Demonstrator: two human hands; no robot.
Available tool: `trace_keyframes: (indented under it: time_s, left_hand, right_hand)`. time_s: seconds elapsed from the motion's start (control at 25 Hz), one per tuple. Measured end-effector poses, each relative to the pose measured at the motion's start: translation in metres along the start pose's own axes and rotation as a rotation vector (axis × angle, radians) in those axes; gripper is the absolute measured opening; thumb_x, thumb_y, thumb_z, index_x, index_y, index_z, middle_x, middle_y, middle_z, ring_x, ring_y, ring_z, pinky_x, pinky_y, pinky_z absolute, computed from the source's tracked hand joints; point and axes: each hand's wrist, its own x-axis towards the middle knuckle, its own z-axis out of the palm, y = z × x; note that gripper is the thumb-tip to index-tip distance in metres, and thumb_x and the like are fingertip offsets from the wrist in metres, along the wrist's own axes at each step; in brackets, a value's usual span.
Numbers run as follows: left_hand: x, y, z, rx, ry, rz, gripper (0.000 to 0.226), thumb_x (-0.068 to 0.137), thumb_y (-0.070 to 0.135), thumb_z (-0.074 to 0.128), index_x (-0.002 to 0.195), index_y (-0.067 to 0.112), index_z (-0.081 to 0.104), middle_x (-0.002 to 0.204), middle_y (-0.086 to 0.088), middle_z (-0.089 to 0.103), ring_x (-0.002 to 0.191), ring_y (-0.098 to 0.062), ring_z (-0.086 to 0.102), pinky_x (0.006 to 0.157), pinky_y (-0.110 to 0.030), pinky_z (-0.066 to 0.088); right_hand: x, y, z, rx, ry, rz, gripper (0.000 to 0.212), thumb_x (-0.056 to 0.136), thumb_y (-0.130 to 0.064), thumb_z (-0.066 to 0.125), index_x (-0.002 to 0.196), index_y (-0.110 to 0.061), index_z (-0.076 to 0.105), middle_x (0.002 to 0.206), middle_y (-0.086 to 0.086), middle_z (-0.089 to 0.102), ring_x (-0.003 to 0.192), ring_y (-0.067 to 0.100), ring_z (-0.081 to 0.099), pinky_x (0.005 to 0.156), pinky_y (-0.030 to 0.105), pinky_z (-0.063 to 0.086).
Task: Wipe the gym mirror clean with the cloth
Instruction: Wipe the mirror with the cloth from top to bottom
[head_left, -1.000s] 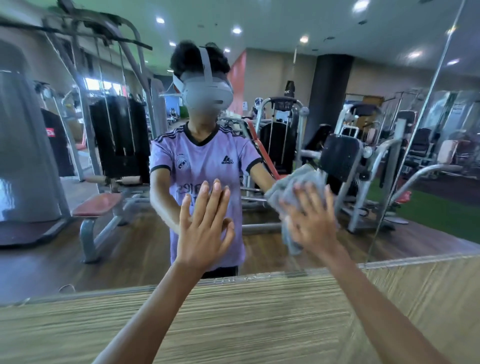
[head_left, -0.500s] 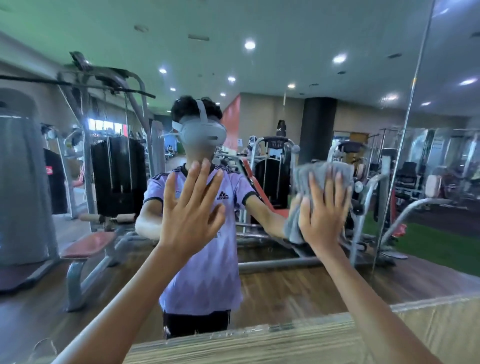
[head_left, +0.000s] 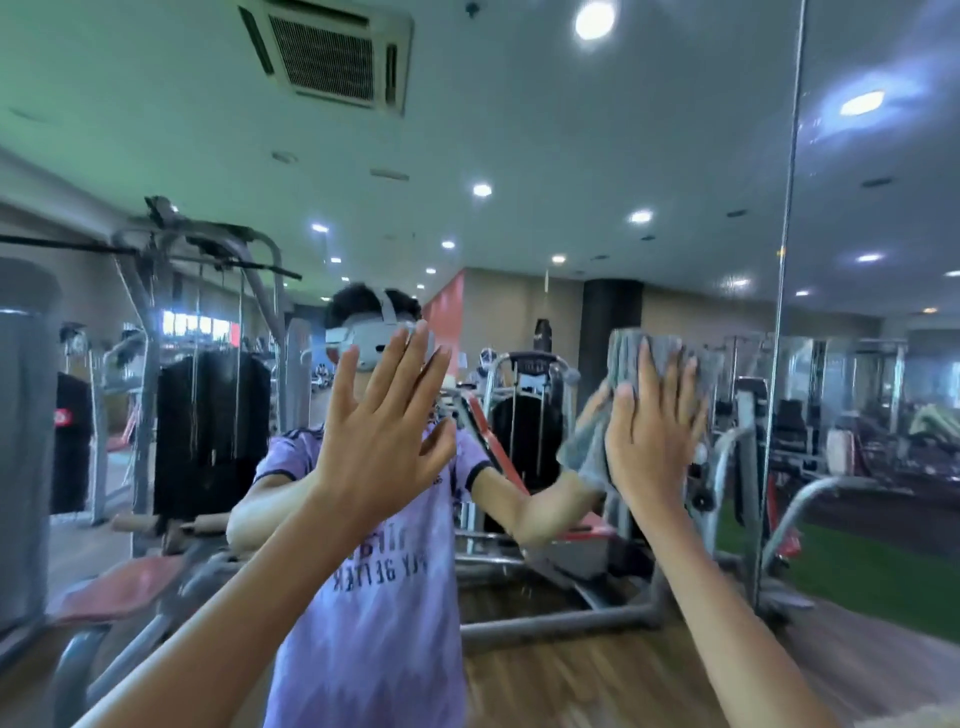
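Right hand (head_left: 652, 447) presses the grey cloth (head_left: 623, 358) flat-fingered against the mirror (head_left: 519, 156); left hand (head_left: 384, 441) spread, holding nothing.

A grey cloth (head_left: 625, 358) is pressed flat against the mirror (head_left: 571, 156) by the right hand (head_left: 652, 447); the left hand (head_left: 382, 441) is raised beside it, fingers straight.

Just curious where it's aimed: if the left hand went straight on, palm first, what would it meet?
Probably the mirror: the open left hand faces it with nothing between. Whether it already touches is unclear.
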Motion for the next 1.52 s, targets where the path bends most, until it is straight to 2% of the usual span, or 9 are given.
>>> trace_keyframes:
  time_s: [0.08,0.24,0.32,0.56,0.8,0.92,1.04,1.28,1.52]
  left_hand:
    - [0.024,-0.008,-0.001,0.013,0.004,0.016,0.066,0.098,0.047,0.033,0.152,0.01,0.039,0.161,-0.013,0.027,0.15,-0.025,0.023,0.119,-0.059,0.016]
    - [0.05,-0.028,-0.002,0.029,0.033,0.062,0.067,0.096,0.051,0.034,0.151,0.013,0.04,0.161,-0.011,0.029,0.149,-0.026,0.026,0.12,-0.059,0.016]
    - [0.061,-0.042,-0.004,0.033,0.052,0.081,0.068,0.094,0.051,0.036,0.152,0.016,0.038,0.161,-0.012,0.028,0.149,-0.027,0.026,0.119,-0.058,0.013]
    - [0.147,-0.065,-0.005,0.094,0.049,0.145,0.072,0.09,0.055,0.035,0.151,0.018,0.038,0.159,-0.015,0.032,0.146,-0.03,0.031,0.117,-0.058,0.013]
    - [0.206,-0.096,-0.015,0.169,0.041,0.133,0.072,0.091,0.063,0.032,0.151,0.026,0.04,0.158,-0.009,0.037,0.147,-0.029,0.032,0.115,-0.055,0.013]
    - [0.217,-0.105,-0.015,0.124,0.018,0.089,0.073,0.091,0.066,0.028,0.156,0.032,0.027,0.163,-0.003,0.023,0.152,-0.023,0.017,0.118,-0.055,0.009]
    - [0.212,-0.106,-0.012,0.075,0.033,0.005,0.078,0.091,0.067,0.021,0.158,0.029,0.007,0.166,0.0,0.0,0.153,-0.014,-0.003,0.122,-0.048,0.0]
    - [0.21,-0.108,-0.019,-0.007,0.018,-0.138,0.085,0.087,0.069,0.01,0.154,0.02,-0.011,0.163,0.002,-0.016,0.15,-0.012,-0.019,0.123,-0.039,-0.009]
    - [0.208,-0.104,-0.021,0.006,0.001,-0.14,0.085,0.088,0.066,0.007,0.155,0.017,-0.01,0.162,0.001,-0.019,0.15,-0.013,-0.02,0.122,-0.04,-0.01]
  right_hand:
    - [0.032,-0.045,0.001,0.043,0.041,-0.002,0.054,0.105,-0.044,0.013,0.156,-0.027,0.015,0.166,0.005,0.006,0.152,0.025,0.004,0.119,0.059,0.011]
    - [-0.01,-0.041,0.006,-0.1,-0.009,-0.672,0.053,0.106,-0.041,0.018,0.156,-0.024,0.021,0.166,0.006,0.01,0.151,0.027,0.013,0.12,0.054,0.013]
    - [0.003,-0.002,-0.002,-0.159,-0.021,-0.801,0.053,0.105,-0.044,0.02,0.154,-0.025,0.027,0.165,0.006,0.015,0.15,0.027,0.02,0.115,0.058,0.025]
    - [0.162,-0.087,-0.002,0.044,0.183,-0.151,0.054,0.102,-0.042,0.021,0.154,-0.027,0.027,0.163,0.002,0.017,0.151,0.025,0.016,0.119,0.057,0.019]
    - [0.179,-0.053,-0.007,-0.141,0.057,-0.894,0.057,0.1,-0.04,0.028,0.156,-0.032,0.021,0.165,0.0,0.017,0.152,0.02,0.013,0.119,0.051,0.018]
    - [0.266,-0.062,-0.015,-0.069,0.183,-0.534,0.061,0.095,-0.043,0.022,0.154,-0.031,0.024,0.162,0.0,0.026,0.149,0.02,0.023,0.114,0.05,0.029]
    - [0.306,-0.133,-0.01,0.023,0.194,-0.251,0.062,0.095,-0.043,0.017,0.155,-0.032,0.025,0.163,-0.002,0.022,0.151,0.018,0.016,0.12,0.045,0.017]
    - [0.24,-0.1,-0.009,-0.032,0.054,-0.929,0.053,0.101,-0.048,0.022,0.15,-0.031,0.033,0.161,-0.005,0.014,0.149,0.004,0.0,0.118,0.037,0.004]
    - [0.271,-0.045,-0.016,-0.044,0.107,-0.594,0.059,0.099,-0.052,0.014,0.154,-0.035,0.021,0.164,-0.006,0.015,0.151,0.011,0.008,0.119,0.051,0.018]
